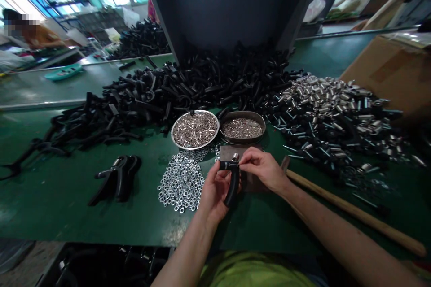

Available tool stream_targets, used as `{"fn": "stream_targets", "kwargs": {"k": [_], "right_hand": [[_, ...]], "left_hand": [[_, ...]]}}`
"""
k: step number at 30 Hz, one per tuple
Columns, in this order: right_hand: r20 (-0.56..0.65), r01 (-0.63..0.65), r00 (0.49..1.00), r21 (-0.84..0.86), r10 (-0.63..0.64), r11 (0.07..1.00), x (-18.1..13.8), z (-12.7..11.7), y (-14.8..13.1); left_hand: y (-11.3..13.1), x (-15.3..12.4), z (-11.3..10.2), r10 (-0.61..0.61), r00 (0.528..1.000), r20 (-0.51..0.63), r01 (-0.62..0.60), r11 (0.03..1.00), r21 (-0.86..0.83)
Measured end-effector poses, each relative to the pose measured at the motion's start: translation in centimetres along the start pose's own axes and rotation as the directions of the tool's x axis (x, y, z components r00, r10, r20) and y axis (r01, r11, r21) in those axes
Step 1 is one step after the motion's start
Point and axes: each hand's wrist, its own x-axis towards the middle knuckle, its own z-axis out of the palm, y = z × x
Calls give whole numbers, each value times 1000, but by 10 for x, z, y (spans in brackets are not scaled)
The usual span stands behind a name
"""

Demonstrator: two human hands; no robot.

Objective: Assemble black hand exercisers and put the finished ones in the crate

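My left hand [215, 190] is closed around a black curved plastic handle [232, 188] that has a metal barrel piece at its top. The fingers of my right hand [264, 168] are pinched together against the right side of the handle's head; what they hold, if anything, is too small to make out. Under the hands lies a flat metal plate [252, 184]. A heap of silver nuts [182, 184] spreads to the left of my left hand. Just beyond are a round dish [173, 136] of small metal pins and an oval tin [242, 140] of tiny metal parts.
A wooden-handled hammer [353, 215] lies at the right. Black handles [215, 76] pile up before a tipped grey bin [232, 4]. Metal barrels and bolts [323, 98] heap near a cardboard box [387, 67]. Assembled black clamps [123, 177] lie left. A person [37, 36] sits far left.
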Motion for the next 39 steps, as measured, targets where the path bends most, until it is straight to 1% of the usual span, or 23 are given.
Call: {"fn": "stream_targets", "kwargs": {"k": [3,5,6,7,9,10,11,12,14,16,18,19,20,22,24,26,29,30,32,34,35,37,39], "right_hand": [[21,51,999,-45,-50,998,-1,-5,2],[94,191,980,-228,-173,955,-2,-14,2],[159,308,950,-368,-267,877,-2,-19,1],[248,435,900,-509,-358,742,-2,-25,1],[446,626,764,-687,-466,369,-1,-36,3],[532,676,698,-711,-480,195,0,-41,5],[600,707,640,-705,-480,61,1,-44,8],[651,729,592,-684,-475,-27,1,-46,11],[704,762,533,-640,-469,-94,1,-47,15],[716,771,546,-632,-435,-74,-2,-47,16],[695,738,619,-674,-366,-34,-10,-50,11],[656,691,678,-723,-331,-17,-16,-53,8],[587,616,750,-788,-305,-2,-25,-57,5],[371,392,891,-919,-261,32,-47,-71,3],[130,145,971,-988,-200,61,-73,-88,9],[-25,-18,993,-998,-118,63,-98,-103,19],[-174,-170,985,-979,-25,113,-119,-112,27],[-213,-210,977,-963,1,171,-119,-109,24],[-243,-241,969,-904,37,353,-113,-98,10],[-209,-181,978,-822,11,540,-101,-80,-10],[-179,-119,983,-793,-41,598,-95,-71,-18],[-99,10,985,-781,-141,624,-84,-54,-29],[10,86,991,-817,-136,570,-78,-44,-32]], "left_hand": [[1,1,-5,75,997,-15,-72,982,172],[6,2,-7,143,989,24,-141,919,368],[10,4,-7,169,983,66,-180,857,483],[14,6,-7,187,975,116,-219,770,599],[20,10,-6,204,954,218,-294,519,803],[22,13,-5,212,941,265,-327,358,875],[23,15,-5,220,922,319,-360,182,915],[22,17,-6,222,897,381,-392,7,920],[17,19,-9,210,835,509,-443,-291,848],[10,19,-13,183,783,594,-462,-467,754],[3,17,-17,185,752,632,-465,-531,709],[0,17,-19,204,744,636,-458,-538,708],[-2,16,-20,231,740,632,-446,-535,717],[-4,16,-21,288,747,599,-396,-530,750],[-5,17,-21,318,771,552,-328,-546,771],[-4,18,-20,318,788,527,-281,-576,768],[-2,20,-19,301,793,529,-275,-598,753],[-2,20,-18,296,794,531,-278,-600,750],[-1,20,-17,294,795,531,-279,-601,749],[-1,19,-15,293,794,533,-280,-603,747],[-1,19,-15,293,792,535,-280,-605,745],[-1,19,-14,291,792,537,-278,-611,742],[-1,19,-15,291,791,538,-276,-615,739]]}}
